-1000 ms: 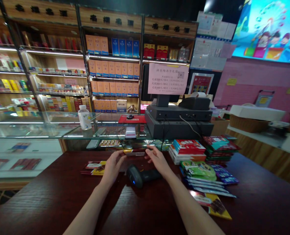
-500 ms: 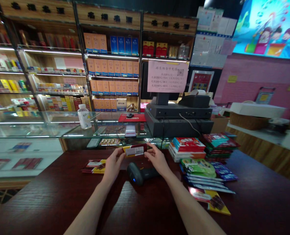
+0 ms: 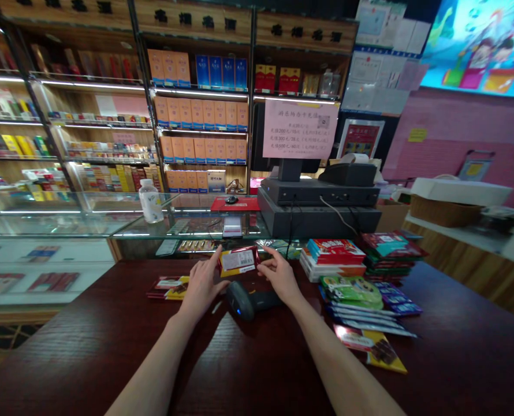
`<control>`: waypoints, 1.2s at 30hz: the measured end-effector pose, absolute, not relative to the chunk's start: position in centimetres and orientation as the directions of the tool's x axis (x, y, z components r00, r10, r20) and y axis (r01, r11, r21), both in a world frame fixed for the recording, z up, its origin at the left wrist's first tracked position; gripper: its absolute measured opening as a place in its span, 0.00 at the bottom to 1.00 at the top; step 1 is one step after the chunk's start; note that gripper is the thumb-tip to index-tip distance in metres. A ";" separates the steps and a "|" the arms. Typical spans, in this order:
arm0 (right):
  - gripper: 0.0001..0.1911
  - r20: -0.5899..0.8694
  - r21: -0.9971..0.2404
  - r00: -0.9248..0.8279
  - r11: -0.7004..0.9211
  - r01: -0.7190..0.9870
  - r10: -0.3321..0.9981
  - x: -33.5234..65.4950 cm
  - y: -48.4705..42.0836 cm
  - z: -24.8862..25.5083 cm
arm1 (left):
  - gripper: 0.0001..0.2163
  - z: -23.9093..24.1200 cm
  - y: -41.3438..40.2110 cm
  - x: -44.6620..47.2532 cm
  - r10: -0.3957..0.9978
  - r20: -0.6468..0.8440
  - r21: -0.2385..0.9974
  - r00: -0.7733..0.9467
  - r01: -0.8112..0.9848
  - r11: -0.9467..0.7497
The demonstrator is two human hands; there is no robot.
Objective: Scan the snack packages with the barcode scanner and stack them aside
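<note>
Your left hand (image 3: 202,284) and right hand (image 3: 282,278) grip the chocolate bar (image 3: 238,262) end to end above the counter (image 3: 105,352), just beyond the barcode scanner (image 3: 243,301). You're apparently aligning it; next calls for steadiness.

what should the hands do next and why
I'd probably ease the packet toward the scanner: the packet's label faces the camera, the scanner lies nearer with its blue light lit, and left hand and right hand frame the packet's ends.
</note>
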State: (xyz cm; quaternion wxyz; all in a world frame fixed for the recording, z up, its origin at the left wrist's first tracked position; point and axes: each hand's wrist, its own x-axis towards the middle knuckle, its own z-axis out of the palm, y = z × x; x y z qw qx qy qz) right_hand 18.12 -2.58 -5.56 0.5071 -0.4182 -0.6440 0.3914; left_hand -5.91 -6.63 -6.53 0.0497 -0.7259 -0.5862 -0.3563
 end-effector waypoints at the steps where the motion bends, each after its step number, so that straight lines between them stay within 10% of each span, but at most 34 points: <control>1: 0.29 0.331 -0.926 -0.141 0.350 0.142 0.933 18.1 -2.6 -5.5 | 0.41 -6.5 -6.7 -5.9 0.815 0.575 0.331 0.063 0.894 -0.303; 23: 0.32 0.327 -0.887 -0.248 0.387 0.252 0.912 18.4 -2.7 -6.1 | 0.32 -5.7 -7.3 -6.8 0.791 0.588 0.141 0.167 0.942 -0.304; 36: 0.52 0.018 -0.767 -0.720 0.472 0.435 0.694 21.6 -3.9 -3.8 | 0.31 -6.0 -7.5 -8.3 0.776 0.627 0.096 0.073 0.981 -0.170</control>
